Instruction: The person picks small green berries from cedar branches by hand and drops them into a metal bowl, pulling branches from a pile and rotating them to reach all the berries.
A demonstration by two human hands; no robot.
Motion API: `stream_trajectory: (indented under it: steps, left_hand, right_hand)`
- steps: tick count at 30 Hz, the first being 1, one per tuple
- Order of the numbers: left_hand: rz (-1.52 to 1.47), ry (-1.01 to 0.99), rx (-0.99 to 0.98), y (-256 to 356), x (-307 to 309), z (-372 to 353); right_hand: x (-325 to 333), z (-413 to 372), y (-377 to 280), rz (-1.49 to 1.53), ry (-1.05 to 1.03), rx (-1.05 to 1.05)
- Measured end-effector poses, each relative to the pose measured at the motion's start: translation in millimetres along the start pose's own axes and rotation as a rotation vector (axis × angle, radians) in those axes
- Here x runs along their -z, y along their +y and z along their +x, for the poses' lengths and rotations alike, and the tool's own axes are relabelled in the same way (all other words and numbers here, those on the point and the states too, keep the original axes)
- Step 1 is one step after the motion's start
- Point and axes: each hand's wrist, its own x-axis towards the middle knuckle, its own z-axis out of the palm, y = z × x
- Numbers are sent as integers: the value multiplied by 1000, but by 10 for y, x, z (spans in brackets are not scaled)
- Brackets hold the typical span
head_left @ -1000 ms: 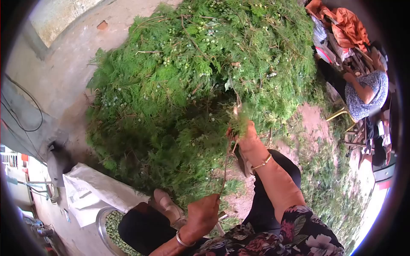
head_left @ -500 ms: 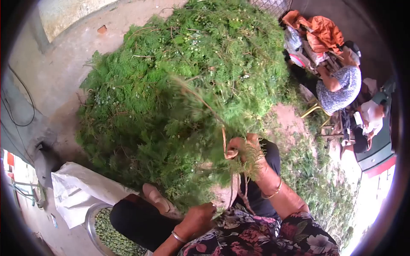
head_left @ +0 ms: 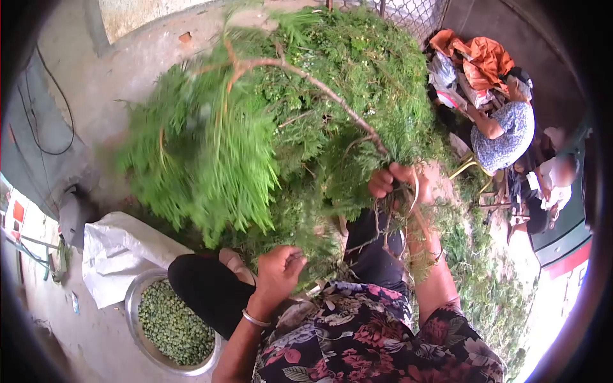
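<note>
My right hand (head_left: 396,180) is wrapped round the cut end of a leafy evergreen branch (head_left: 319,86). Its brown stem arches up and to the left, and its green sprays (head_left: 217,153) hang down, blurred by motion. Thin bare twigs dangle below that hand, across the wrist. Lower down, in front of my lap, my left hand (head_left: 281,271) has its fingers curled together; whatever is in them, if anything, is hidden. A large pile of cut evergreen sprays (head_left: 364,70) lies on the ground ahead, partly behind the raised branch.
Beside my left knee stands a metal basin (head_left: 132,314) holding small green cones or berries, against a white sack (head_left: 121,255). Two people sit at the right, one in a patterned shirt (head_left: 507,137), near orange sacking (head_left: 488,57). More greenery (head_left: 472,300) covers the ground at right.
The branch in my right hand has been lifted and swung up, its sprays now hanging at the left. My right hand has moved up and slightly right; my left hand has risen a little.
</note>
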Motion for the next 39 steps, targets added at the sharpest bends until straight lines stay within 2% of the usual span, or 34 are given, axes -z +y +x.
stream_trajectory:
  steps: [2,3,6,7,10,11,12,13,17,21,23,25,28,29,31,33,34,37,38,39]
  left_hand:
    - [-46,49,25,24,-32,-5]
    - [-48,35,36,53,-48,1]
    - [-8,-3,-3,70,-141,35]
    - [-10,-22,18,-1,-206,32]
    - [-39,-47,32,-149,-364,52]
    - [-41,-64,51,-190,-412,42]
    - [-56,-86,109,-256,-466,38]
    - [-71,-104,165,-327,-514,34]
    - [-43,-113,167,-413,-630,67]
    - [-227,-165,162,68,-551,278]
    - [-253,-110,76,201,-546,401]
    - [-322,-63,108,275,-579,541]
    - [-243,-29,85,131,-703,758]
    - [-190,-6,62,24,-770,828]
    - [-132,21,35,-146,-882,960]
    - [128,206,-125,-284,-1001,1082]
    - [198,160,-77,-352,-1050,1129]
    - [71,-85,7,-321,-1156,1137]
    - [226,-140,-29,-335,-1174,1121]
    - [217,-146,-31,-357,-1203,1093]
  right_hand:
    - [158,-3,14,238,-130,73]
    - [186,-40,-4,244,-114,72]
    - [342,-127,-66,144,53,184]
    - [220,-268,-66,115,162,299]
    - [825,-471,-289,29,240,296]
    - [888,-576,-382,-1,248,299]
    - [877,-675,-453,-122,350,291]
    - [963,-761,-471,-136,384,306]
    - [1121,-1031,-512,-94,403,243]
    - [1248,-1276,-488,-59,426,192]
    - [1343,-1377,-467,-4,461,198]
    - [1399,-1465,-434,10,489,183]
    - [1347,-1517,-376,60,510,194]
    - [1296,-1508,-360,58,546,195]
    - [1264,-1491,-336,102,481,194]
    - [1216,-1541,-289,103,535,213]
    - [1250,-1572,-277,108,506,208]
    - [1212,-1625,-252,139,578,196]
    - [1157,-1639,-248,124,607,227]
    - [1167,-1647,-246,118,615,231]
